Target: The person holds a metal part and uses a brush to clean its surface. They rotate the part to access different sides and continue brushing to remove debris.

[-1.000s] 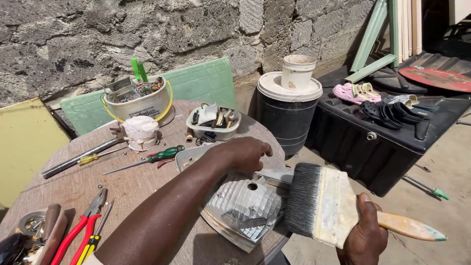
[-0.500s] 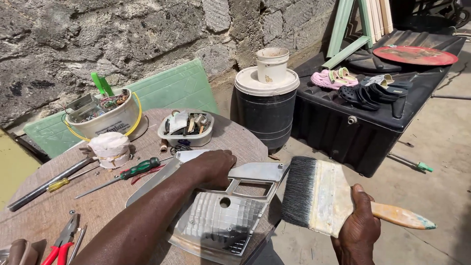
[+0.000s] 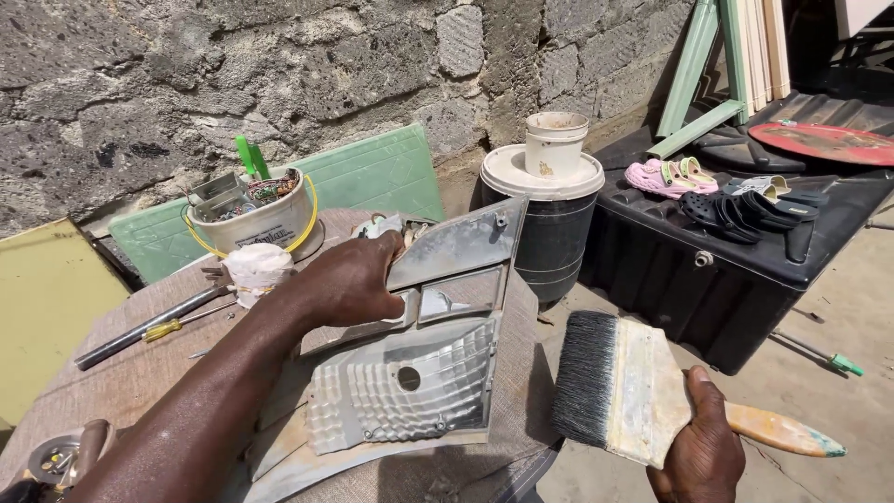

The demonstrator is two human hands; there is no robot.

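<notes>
Wide brush held beside tilted silver reflector housing.
Right hand clenched the brush, bristles pointing left at the reflector housing, just apart. Left hand gripped its upper edge, propping it on the table, long axis running away toward the bucket.

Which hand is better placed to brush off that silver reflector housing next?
Right, probably. The right hand grips the wide paintbrush, bristles beside the reflector housing. The left hand is occupied tilting the housing up on the table.
</notes>
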